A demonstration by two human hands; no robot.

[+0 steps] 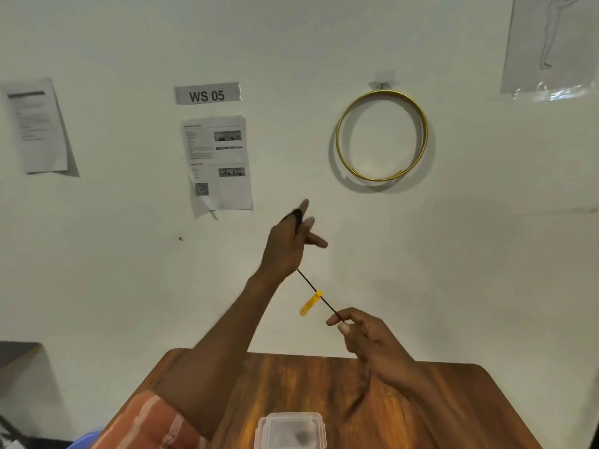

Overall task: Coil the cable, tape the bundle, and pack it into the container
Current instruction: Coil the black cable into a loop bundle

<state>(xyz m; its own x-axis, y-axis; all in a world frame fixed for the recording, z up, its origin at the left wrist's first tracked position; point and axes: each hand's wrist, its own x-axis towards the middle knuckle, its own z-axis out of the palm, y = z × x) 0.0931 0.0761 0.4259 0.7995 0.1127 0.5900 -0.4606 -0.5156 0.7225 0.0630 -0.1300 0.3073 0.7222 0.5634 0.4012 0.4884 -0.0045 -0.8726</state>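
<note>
A thin black cable (310, 285) runs taut between my two hands, raised in front of the wall. My left hand (289, 244) is held high and grips the cable, with a dark loop around its fingers at the top. Lower and to the right, my right hand (363, 335) pinches the cable between thumb and forefinger. A yellow tag (310, 303) hangs from the cable between the hands. A clear plastic container (290, 431) with a lid sits on the wooden table (437, 413) at the bottom edge of the view.
The wall behind carries a gold ring (382, 135) on a hook, a "WS 05" label (207, 93) and several taped paper sheets. A blue object (82, 440) shows at the lower left, beside my orange sleeve (146, 422).
</note>
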